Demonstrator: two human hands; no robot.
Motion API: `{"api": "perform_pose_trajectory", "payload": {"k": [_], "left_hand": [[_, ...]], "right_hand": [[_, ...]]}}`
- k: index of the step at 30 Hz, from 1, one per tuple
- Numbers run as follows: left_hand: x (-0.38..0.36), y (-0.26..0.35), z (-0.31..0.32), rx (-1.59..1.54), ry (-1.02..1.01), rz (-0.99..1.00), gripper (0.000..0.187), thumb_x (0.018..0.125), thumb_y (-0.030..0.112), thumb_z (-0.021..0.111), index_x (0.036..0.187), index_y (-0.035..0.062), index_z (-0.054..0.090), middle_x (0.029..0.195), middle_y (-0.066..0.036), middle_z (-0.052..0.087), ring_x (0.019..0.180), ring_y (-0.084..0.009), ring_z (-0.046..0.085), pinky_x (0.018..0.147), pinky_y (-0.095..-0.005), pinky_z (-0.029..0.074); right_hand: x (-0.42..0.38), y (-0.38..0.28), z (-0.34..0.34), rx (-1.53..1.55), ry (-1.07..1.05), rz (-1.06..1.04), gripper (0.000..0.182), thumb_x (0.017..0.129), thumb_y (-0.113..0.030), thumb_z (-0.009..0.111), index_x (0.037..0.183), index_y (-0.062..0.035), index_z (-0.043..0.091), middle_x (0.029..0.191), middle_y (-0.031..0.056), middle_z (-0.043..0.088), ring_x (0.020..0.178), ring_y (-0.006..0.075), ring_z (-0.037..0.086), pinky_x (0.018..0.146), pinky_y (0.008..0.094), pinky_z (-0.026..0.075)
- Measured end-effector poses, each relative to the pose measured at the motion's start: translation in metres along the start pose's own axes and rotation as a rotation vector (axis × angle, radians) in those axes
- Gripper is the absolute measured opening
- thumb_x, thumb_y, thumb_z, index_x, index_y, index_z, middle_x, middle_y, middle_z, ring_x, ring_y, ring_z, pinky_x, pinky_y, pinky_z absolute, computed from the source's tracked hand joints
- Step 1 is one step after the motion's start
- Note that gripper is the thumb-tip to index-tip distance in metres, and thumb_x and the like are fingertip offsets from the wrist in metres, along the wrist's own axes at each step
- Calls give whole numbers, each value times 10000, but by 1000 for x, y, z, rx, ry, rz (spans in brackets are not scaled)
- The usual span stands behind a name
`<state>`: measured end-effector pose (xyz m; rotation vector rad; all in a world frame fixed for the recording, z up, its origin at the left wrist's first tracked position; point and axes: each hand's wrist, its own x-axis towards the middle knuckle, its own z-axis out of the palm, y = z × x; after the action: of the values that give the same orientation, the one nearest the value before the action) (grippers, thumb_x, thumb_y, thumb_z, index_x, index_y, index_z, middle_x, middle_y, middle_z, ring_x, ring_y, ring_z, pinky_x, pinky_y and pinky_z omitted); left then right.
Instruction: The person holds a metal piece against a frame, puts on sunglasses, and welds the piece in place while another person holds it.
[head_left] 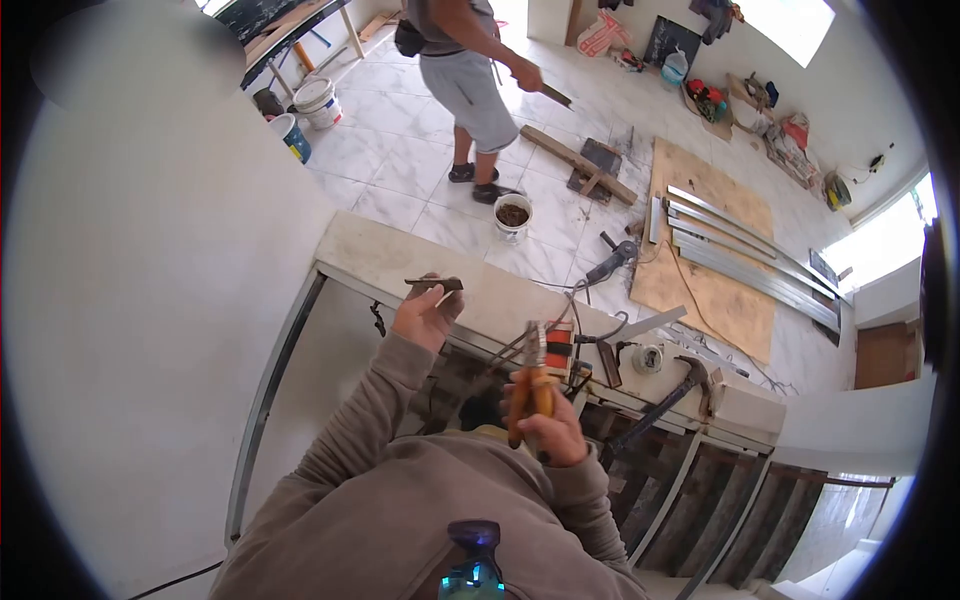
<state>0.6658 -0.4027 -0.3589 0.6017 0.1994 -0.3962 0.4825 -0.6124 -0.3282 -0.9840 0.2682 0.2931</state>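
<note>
My left hand (428, 318) is raised over the near side of a pale ledge (390, 250), its fingers closed on a small dark flat piece (437, 284); what it is made of I cannot make out. To the right, my right hand (560, 436) grips a pair of pliers (541, 396) by the orange-yellow handles, with the metal jaws pointing away from me. Behind the jaws, a red-and-black object (560, 348) lies on the ledge among cables. The pliers and the dark piece are well apart.
On the ledge lie a hammer (665, 405) and a small white cup (648, 359). An angle grinder (610, 262) is on the tiled floor beyond. A co-worker (470, 90) stands near a white bucket (513, 228). Metal profiles (740, 262) rest on a plywood sheet (690, 300).
</note>
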Motion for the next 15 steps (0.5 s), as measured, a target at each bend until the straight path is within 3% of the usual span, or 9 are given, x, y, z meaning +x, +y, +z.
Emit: {"api": "perform_pose_trajectory", "payload": {"k": [5,8,15], "left_hand": [[-11,10,0,68,-35,123,312,906,-35,577,1202,61,552,1117,-125,631,1037,-227,627,923,-340,547],[-21,14,5,152,-29,188,393,878,-91,561,1245,40,516,1164,-124,608,1080,-226,613,967,-344,529],[-28,3,-3,159,31,211,417,856,-133,538,1239,26,503,1203,-118,585,1103,-217,604,974,-322,521]], "right_hand": [[13,0,26,-127,-146,87,678,712,32,553,1375,16,412,1178,80,512,1077,196,511,940,312,428],[21,5,24,-162,-178,80,701,689,68,529,1375,-23,419,1216,94,516,1065,210,544,907,318,477],[32,-5,28,-226,-196,99,647,723,10,549,1356,20,417,1136,79,513,1023,183,512,851,288,457]]}}
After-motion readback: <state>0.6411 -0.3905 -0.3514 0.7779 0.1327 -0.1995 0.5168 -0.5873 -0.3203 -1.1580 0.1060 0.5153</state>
